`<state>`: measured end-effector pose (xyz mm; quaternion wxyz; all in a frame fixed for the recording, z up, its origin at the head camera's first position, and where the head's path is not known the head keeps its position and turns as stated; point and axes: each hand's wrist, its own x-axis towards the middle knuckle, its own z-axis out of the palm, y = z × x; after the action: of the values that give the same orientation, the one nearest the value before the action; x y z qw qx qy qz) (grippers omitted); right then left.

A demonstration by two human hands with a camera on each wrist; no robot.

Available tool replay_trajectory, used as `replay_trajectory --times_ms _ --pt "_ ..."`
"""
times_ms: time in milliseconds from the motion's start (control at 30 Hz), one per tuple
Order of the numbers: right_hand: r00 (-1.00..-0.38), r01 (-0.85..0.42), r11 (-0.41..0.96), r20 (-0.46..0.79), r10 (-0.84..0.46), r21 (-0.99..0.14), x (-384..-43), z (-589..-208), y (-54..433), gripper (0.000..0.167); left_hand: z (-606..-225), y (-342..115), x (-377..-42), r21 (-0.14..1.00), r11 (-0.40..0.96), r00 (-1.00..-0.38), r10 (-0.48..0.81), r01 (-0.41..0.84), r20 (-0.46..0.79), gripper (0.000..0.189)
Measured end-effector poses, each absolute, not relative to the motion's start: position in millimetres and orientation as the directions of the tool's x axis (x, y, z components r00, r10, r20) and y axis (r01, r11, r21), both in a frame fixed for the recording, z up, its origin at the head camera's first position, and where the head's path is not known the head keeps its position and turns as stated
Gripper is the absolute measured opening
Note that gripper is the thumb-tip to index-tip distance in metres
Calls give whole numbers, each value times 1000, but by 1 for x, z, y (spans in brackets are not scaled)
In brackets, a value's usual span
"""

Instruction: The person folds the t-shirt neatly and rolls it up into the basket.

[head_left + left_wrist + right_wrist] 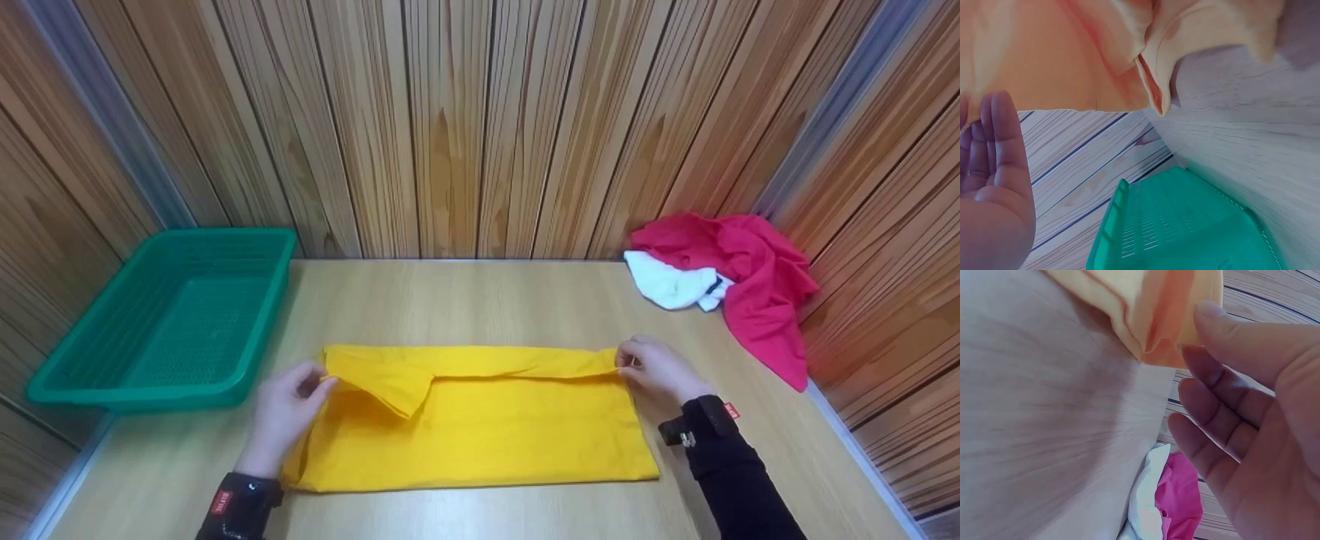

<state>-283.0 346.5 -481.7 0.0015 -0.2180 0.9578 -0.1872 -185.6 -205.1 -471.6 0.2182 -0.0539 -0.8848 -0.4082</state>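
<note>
Yellow cloth (517, 435), likely light, soft and limp, is pinched by the left hand (283, 405) and right hand (661, 369) at opposite ends of its flap (510, 361), probably best held there.

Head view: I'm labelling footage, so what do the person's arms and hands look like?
The left hand and right hand are bare. A black wrist strap with a small red tag sits behind each; a black sleeve shows on the right.
</note>
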Motion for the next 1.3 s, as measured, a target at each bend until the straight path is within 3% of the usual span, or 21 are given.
replay_trajectory --times_ms 433,767,1067,1300 --pt "-909 -403 834 58 -413 -376 -280 -481 348 15 -469 -214 -174 742 652 -974 -28 154 226 12" --pt "-876 -467 805 71 -476 -366 -278 -483 350 17 -469 -221 -169 737 636 -962 35 230 271 22" --pt "-860 -468 787 -1 -511 -403 -274 -481 354 15 -464 -222 -162 756 629 -978 37 182 205 19" --pt "-861 -410 808 -115 -496 -423 -272 -480 350 15 -472 -229 -159 725 649 -969 222 230 108 20"
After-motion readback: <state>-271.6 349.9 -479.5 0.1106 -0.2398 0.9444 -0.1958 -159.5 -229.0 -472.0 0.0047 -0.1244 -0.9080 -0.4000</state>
